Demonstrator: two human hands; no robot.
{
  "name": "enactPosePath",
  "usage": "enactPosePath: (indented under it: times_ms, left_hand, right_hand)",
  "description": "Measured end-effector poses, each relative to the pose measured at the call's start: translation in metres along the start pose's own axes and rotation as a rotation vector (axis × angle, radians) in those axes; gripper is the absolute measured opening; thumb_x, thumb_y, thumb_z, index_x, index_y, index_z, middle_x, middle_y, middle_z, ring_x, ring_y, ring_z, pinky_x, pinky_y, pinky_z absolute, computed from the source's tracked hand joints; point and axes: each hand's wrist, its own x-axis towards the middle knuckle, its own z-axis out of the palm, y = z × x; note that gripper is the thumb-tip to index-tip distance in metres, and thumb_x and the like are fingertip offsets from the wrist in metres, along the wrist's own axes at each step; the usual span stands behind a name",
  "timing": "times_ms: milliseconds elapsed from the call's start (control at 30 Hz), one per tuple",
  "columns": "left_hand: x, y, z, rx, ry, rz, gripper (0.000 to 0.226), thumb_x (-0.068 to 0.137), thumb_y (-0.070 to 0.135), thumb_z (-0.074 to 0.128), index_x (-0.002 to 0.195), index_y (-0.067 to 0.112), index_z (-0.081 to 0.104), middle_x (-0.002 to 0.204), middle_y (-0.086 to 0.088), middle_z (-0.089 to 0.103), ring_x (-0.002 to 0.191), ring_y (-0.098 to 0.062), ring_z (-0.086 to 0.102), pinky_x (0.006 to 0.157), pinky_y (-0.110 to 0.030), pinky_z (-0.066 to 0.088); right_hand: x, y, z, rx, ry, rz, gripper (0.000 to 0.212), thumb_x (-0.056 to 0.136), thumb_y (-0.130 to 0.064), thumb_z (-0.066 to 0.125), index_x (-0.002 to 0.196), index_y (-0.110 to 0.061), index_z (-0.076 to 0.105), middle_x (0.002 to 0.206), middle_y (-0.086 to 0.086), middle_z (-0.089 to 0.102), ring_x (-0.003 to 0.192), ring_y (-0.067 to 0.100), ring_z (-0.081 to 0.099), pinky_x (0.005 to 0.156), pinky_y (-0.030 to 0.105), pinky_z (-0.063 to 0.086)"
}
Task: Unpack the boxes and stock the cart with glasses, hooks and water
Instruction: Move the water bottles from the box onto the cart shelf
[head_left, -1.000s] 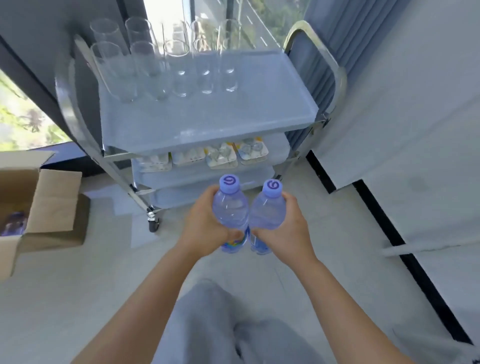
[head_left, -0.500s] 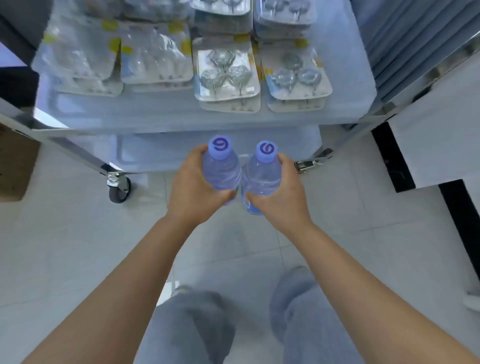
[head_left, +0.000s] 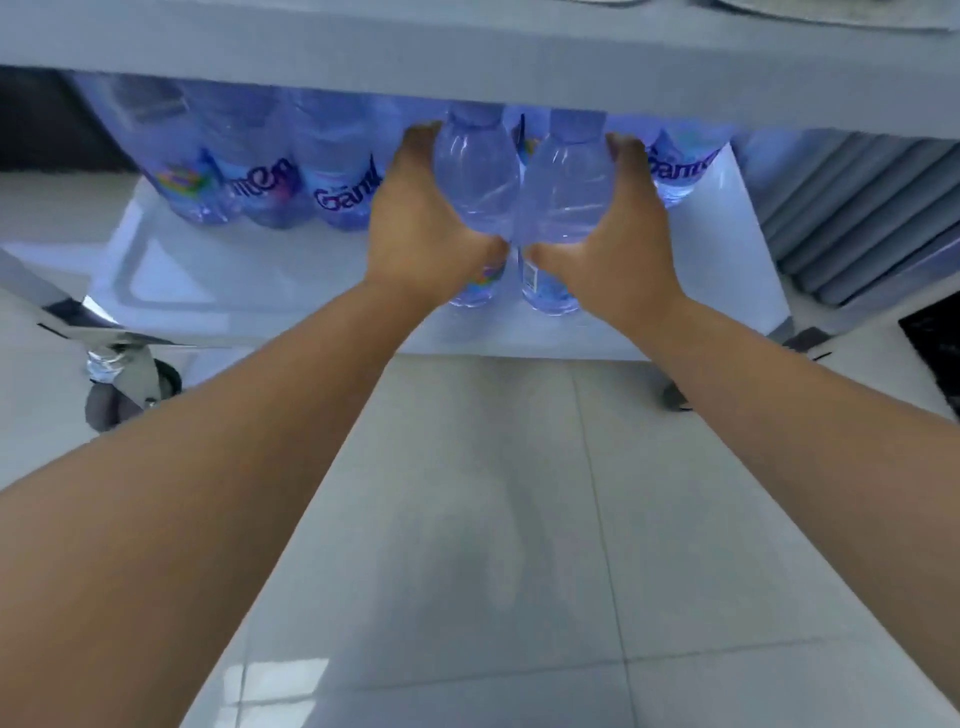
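Observation:
My left hand (head_left: 415, 228) grips one clear water bottle (head_left: 475, 176) and my right hand (head_left: 618, 249) grips a second water bottle (head_left: 569, 197). Both bottles stand side by side, upright, at the front of the cart's bottom shelf (head_left: 291, 291), their caps hidden behind the shelf above. Whether their bases touch the shelf I cannot tell. Behind them stands a row of several more water bottles (head_left: 343, 176) with purple lettering, along the back of the same shelf.
The middle shelf's front edge (head_left: 467, 62) hangs low over the bottles. A caster wheel (head_left: 130, 389) sits at the cart's left front corner, another foot (head_left: 675, 400) at the right. Grey curtain folds (head_left: 852, 208) hang to the right. Pale tiled floor (head_left: 493, 519) lies below.
The view has dropped from the hook shelf to the bottom shelf. Both hands have pushed the two bottles forward and down, under the middle shelf and onto the bottom tray area.

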Motion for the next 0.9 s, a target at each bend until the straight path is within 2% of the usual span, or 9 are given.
enactPosePath:
  times_ms: [67,133,200,267,333,500,633,800,900]
  left_hand:
    - [0.01,-0.001,0.015,0.053,0.011,0.044,0.025,0.058,0.029,0.063,0.071,0.026,0.041,0.064,0.01,0.048,0.052,-0.004,0.048,0.046,-0.022,0.037]
    - [0.016,-0.006,0.029,0.036,0.034,0.045,0.024,0.06,0.031,0.064,0.075,0.025,0.046,0.066,0.01,0.051,0.052,0.001,0.048,0.047,-0.015,0.035]
    - [0.013,-0.012,0.043,-0.06,0.066,0.029,0.05,0.062,0.03,0.071,0.106,0.014,0.053,0.096,0.006,0.062,0.082,-0.005,0.06,0.069,-0.016,0.046]
    - [0.004,-0.022,0.052,-0.088,0.117,0.014,0.082,0.062,0.034,0.074,0.132,0.006,0.041,0.124,-0.004,0.058,0.112,-0.02,0.056,0.092,-0.031,0.047]
    - [-0.01,-0.035,0.059,-0.089,0.111,-0.019,0.089,0.068,0.034,0.075,0.141,0.008,0.031,0.131,-0.003,0.053,0.118,-0.019,0.052,0.097,-0.032,0.044]
    - [-0.025,-0.058,0.073,0.005,0.058,-0.065,0.076,0.087,0.024,0.064,0.148,0.007,0.021,0.142,-0.006,0.045,0.126,-0.022,0.046,0.101,-0.034,0.038]
    - [-0.014,-0.061,0.077,0.018,0.088,-0.079,0.071,0.088,0.021,0.064,0.146,0.006,0.027,0.139,-0.007,0.048,0.126,-0.023,0.047,0.102,-0.034,0.037]
    - [0.01,-0.06,0.087,0.063,0.148,-0.072,0.069,0.087,0.02,0.065,0.144,0.004,0.03,0.142,-0.01,0.041,0.131,-0.022,0.038,0.107,-0.027,0.03]
    - [0.023,-0.055,0.093,0.092,0.206,-0.109,0.067,0.085,0.022,0.067,0.14,0.006,0.032,0.138,-0.012,0.037,0.127,-0.023,0.039,0.099,-0.022,0.029]
  right_hand:
    - [0.006,0.008,-0.001,0.031,0.034,0.033,0.052,0.067,-0.016,0.079,0.102,-0.021,0.042,0.099,-0.006,0.054,0.087,0.01,0.055,0.071,0.013,0.041]
    - [0.006,0.017,-0.001,0.074,0.07,0.061,0.06,0.067,-0.021,0.082,0.112,-0.019,0.041,0.106,-0.007,0.053,0.089,0.006,0.054,0.072,0.004,0.038]
    - [0.003,0.029,0.001,0.096,0.081,0.087,0.082,0.067,-0.025,0.081,0.132,-0.01,0.034,0.127,-0.001,0.05,0.106,0.008,0.055,0.085,0.01,0.043]
    - [-0.002,0.038,0.004,0.06,0.057,0.1,0.108,0.067,-0.028,0.081,0.147,-0.005,0.012,0.15,0.006,0.031,0.131,0.015,0.042,0.102,0.026,0.041]
    - [-0.009,0.047,0.01,0.033,0.027,0.137,0.116,0.069,-0.025,0.081,0.149,-0.005,0.0,0.155,0.006,0.021,0.137,0.016,0.033,0.105,0.022,0.034]
    - [-0.027,0.068,0.026,0.012,0.051,0.191,0.098,0.076,-0.016,0.075,0.148,-0.006,0.01,0.142,0.005,0.043,0.122,0.019,0.05,0.078,-0.003,0.032]
    - [-0.02,0.073,0.033,0.006,0.09,0.198,0.085,0.075,-0.02,0.075,0.142,-0.004,0.025,0.132,0.008,0.052,0.115,0.022,0.054,0.088,0.021,0.043]
    - [0.006,0.076,0.039,-0.003,0.106,0.2,0.073,0.075,-0.018,0.075,0.134,-0.008,0.032,0.125,0.005,0.053,0.108,0.019,0.056,0.081,0.02,0.042]
    - [0.022,0.08,0.044,-0.037,0.118,0.208,0.075,0.077,-0.02,0.075,0.135,-0.006,0.03,0.127,0.007,0.052,0.11,0.02,0.054,0.081,0.018,0.04]
